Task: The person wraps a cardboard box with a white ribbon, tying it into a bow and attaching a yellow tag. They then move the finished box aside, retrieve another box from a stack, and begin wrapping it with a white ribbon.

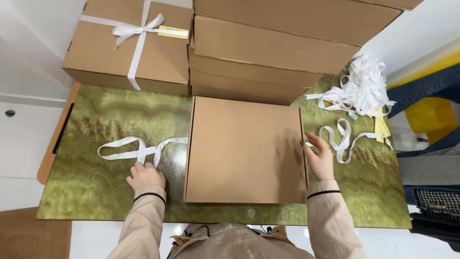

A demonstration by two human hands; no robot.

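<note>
A flat square cardboard box [244, 148] lies closed on the green marbled table [96, 124] in front of me. A white ribbon runs under it; its left end [129, 148] loops on the table and its right end [342, 139] curls beside the box. My left hand [145, 175] is curled over the left ribbon end, fingers closed on it near the loop. My right hand [318, 158] rests flat against the box's right edge, fingers spread, touching the ribbon there.
A stack of several plain cardboard boxes [268, 52] stands behind the flat box. A box tied with a white bow and yellow tag [132, 43] sits at the back left. A heap of white ribbons [364, 86] and yellow tags [382, 127] lies at the right.
</note>
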